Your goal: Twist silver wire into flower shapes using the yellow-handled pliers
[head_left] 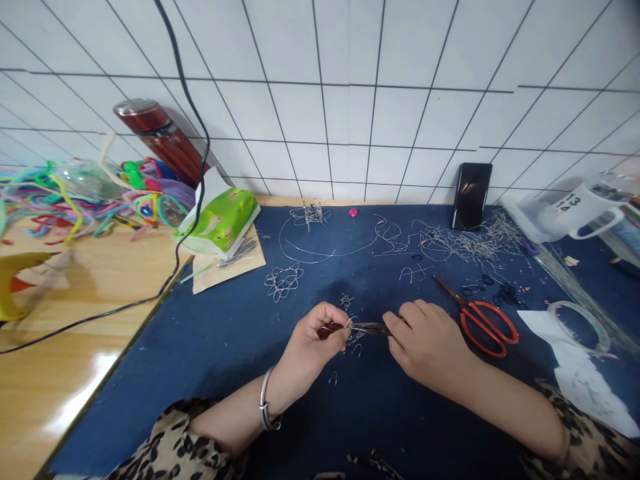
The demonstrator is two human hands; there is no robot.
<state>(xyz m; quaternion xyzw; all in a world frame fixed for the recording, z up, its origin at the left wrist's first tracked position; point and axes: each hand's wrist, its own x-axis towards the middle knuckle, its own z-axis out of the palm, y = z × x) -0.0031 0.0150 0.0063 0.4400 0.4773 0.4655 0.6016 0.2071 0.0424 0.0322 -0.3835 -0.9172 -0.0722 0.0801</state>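
Observation:
Between the thumb and forefinger of my left hand [320, 337] is a thin silver wire [349, 321], pinched near its end. My right hand [425, 337] is wrapped around a pair of pliers [373, 328], its handles mostly hidden in the palm. The pliers' jaws point left and meet the wire right at my left fingertips. Short bent wire pieces [357, 350] lie on the dark blue mat [240, 347] below the jaws. A small twisted wire piece [345, 301] sits just beyond my left hand. Farther off to the left is a flower-shaped wire loop [283, 283].
Orange-handled scissors [487, 327] lie right of my right hand. A tangle of wire [465, 243], a black phone [471, 197] and a white mug [583, 207] stand toward the back right. At left are a green tissue pack [223, 220], a red thermos [160, 137] and a black cable [175, 267].

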